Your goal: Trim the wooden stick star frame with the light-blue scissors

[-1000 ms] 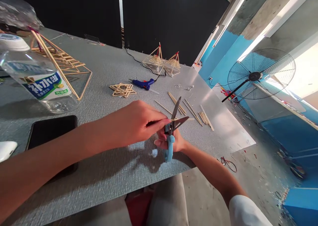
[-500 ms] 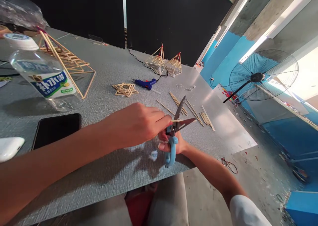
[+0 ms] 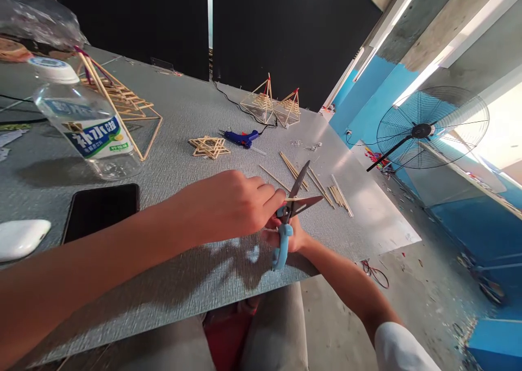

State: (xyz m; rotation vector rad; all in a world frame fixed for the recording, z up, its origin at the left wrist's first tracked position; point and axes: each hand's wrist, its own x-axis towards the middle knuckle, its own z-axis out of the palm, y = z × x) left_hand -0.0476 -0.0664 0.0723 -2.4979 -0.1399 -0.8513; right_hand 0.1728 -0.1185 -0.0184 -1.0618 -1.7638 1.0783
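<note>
A grey tabletop point(image 3: 175, 126) crosses the frame. At centre, the left hand's point(image 3: 244, 199) fingers pinch a thin stick point(image 3: 298, 199) at the parted scissors point(image 3: 287, 213), gripped by the right hand's point(image 3: 297, 239) fingers. Recommended: seat the stick squarely, fingertips clear.

Gray table point(image 3: 175, 107), sticks point(image 3: 293, 170), glue gun point(image 3: 241, 138), phone point(image 3: 101, 209) (screen dark)
</note>
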